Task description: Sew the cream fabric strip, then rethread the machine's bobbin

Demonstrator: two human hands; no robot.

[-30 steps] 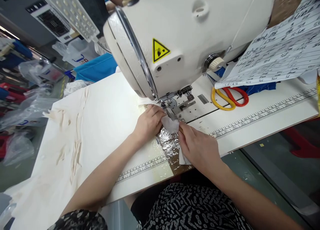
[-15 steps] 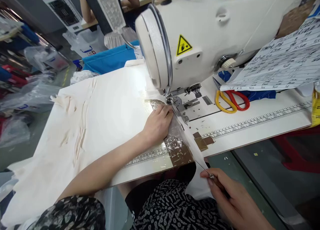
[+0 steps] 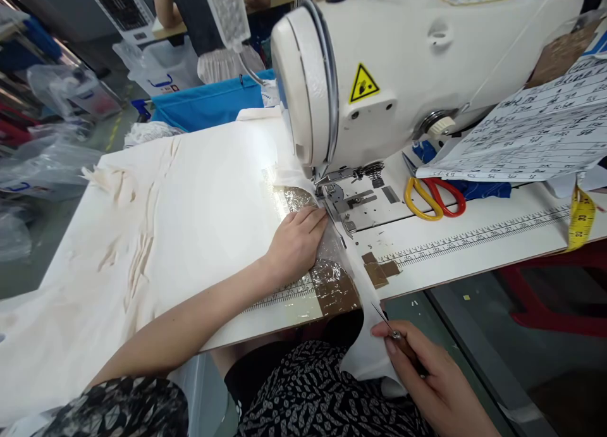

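Observation:
A sewing machine [image 3: 370,83] stands over the table, and a narrow strip of white fabric [image 3: 361,279] runs from its presser foot [image 3: 323,187] over the front edge toward my lap. My left hand [image 3: 296,241] rests on the table just before the foot, fingers bent and pressed together on the upper part of the strip. My right hand [image 3: 422,367] is closed around the brown handle of an awl [image 3: 401,343], its thin metal point aimed up and left. The strip's lower end hangs against this hand; whether the fingers also pinch it is unclear.
Cream fabric pieces [image 3: 137,247] lie across the left side. Scissors [image 3: 434,196] with yellow and red handles sit right of the foot, beside a handwritten sheet [image 3: 521,127] and a hanging tape measure [image 3: 581,215]. A blue cloth bin [image 3: 203,108] and another person are behind the table.
The view has shifted slightly, so the machine appears farther right. My left hand stays by the presser foot. My right hand keeps the awl, and the strip's lower end hangs more slack and bent.

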